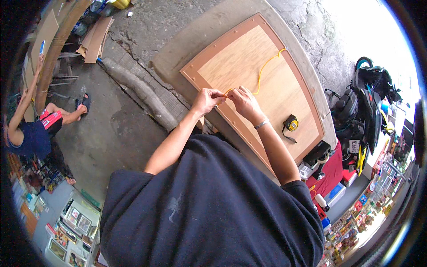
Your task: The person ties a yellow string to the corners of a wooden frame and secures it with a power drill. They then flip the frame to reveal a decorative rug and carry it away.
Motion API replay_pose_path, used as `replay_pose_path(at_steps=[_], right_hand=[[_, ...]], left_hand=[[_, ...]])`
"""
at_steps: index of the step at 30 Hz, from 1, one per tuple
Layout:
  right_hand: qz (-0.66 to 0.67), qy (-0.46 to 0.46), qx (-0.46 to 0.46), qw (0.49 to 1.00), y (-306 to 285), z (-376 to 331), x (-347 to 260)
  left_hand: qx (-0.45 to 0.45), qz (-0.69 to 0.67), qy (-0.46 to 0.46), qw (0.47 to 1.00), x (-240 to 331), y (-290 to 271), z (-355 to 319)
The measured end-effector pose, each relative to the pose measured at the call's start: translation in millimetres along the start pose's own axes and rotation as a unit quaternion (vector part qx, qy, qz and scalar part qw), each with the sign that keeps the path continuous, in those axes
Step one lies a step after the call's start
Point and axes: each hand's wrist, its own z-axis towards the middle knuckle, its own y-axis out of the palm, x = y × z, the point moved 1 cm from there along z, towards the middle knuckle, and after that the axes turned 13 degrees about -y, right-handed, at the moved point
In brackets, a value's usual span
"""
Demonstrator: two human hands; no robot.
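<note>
A wooden panel (231, 58) with a brown studded border lies flat in front of me. My left hand (207, 101) and my right hand (245, 105) meet above its near left edge, fingers pinched together on a thin yellow cord (260, 73). From my fingers the cord curves over the bare wood to the panel's far edge, where its other end sits. Exactly how the cord lies between my fingertips is hidden. A black and yellow tape measure (291, 123) with a dark strap rests on the panel, right of my right hand.
A grey slab (178, 49) lies under the panel. At right are a black device (316, 152) on a red cloth (331, 171) and parked motorcycles (367, 107). Another person (29, 135) sits at left holding a phone. Cardboard pieces (95, 40) stand at the upper left.
</note>
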Motion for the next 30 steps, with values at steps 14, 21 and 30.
replay_pose_path(at_steps=[14,21,30], right_hand=[[-0.003,0.095,-0.093,0.991,2.0,17.5,3.5],[0.177,0.179,0.004,0.968,9.6,7.8,-2.4],[0.175,0.159,-0.006,0.972,19.0,-1.4,3.7]], left_hand=[[-0.003,-0.054,0.021,0.998,-2.9,7.0,3.6],[0.022,-0.059,0.008,0.998,1.5,9.8,0.3],[0.144,-0.027,0.043,0.988,8.5,22.4,-13.0]])
